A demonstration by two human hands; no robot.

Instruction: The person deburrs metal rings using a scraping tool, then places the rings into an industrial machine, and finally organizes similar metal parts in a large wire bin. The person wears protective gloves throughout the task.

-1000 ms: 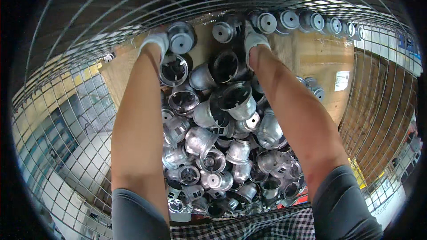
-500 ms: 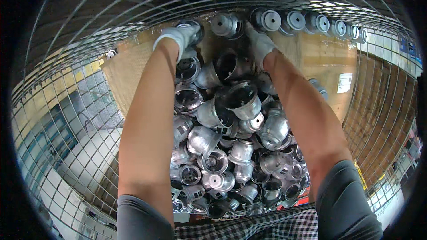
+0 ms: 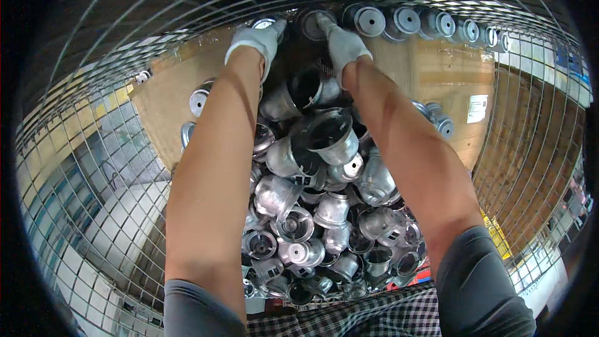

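Observation:
Both my hands wear white gloves and reach to the far side of a wire cage. My left hand [image 3: 257,40] is closed around the side of a silver metal cup [image 3: 264,23] at the left end of the far row; the hand partly hides it. My right hand [image 3: 343,43] has its fingers curled over the right edge of the neighbouring metal cup [image 3: 310,25], which sits in shadow; its thumb is hard to see. Between my forearms lies a heap of similar flanged cups, such as an open-mouthed one [image 3: 331,140], tilted in all directions.
Several cups, among them one with a round holed end [image 3: 369,22], continue the row to the right. Brown cardboard [image 3: 399,68] lines the cage floor. Loose cups lie at the left [image 3: 199,100] and right [image 3: 444,126]. Wire mesh walls [image 3: 536,143] surround the load.
My left hand has carried its cup farther away, level with the row. My right hand has moved left from beside the neighbouring cup onto its edge. The view has shifted slightly.

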